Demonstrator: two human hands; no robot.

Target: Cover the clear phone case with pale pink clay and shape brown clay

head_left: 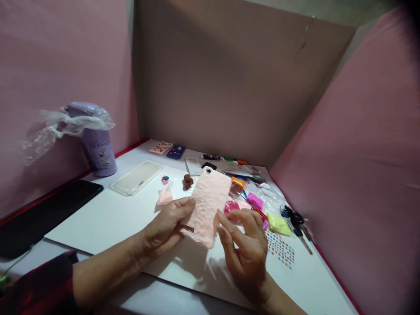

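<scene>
A phone case covered in lumpy pale pink clay (208,205) is held tilted above the white sheet (108,218). My left hand (167,225) grips its left edge, thumb on top and fingers underneath. My right hand (246,249) touches the case's lower right edge with thumb and fingertips, fingers curled. A small camera hole shows at the case's top.
A clear phone case (136,177) lies at left near a purple cup (96,144) draped in plastic wrap. Brown clay lump (188,181), pink bagged clay (166,194), yellow clay (278,224), scissors (297,223), a gem sticker sheet (280,250), decorated cases (167,149) and a black tablet (42,214) surround.
</scene>
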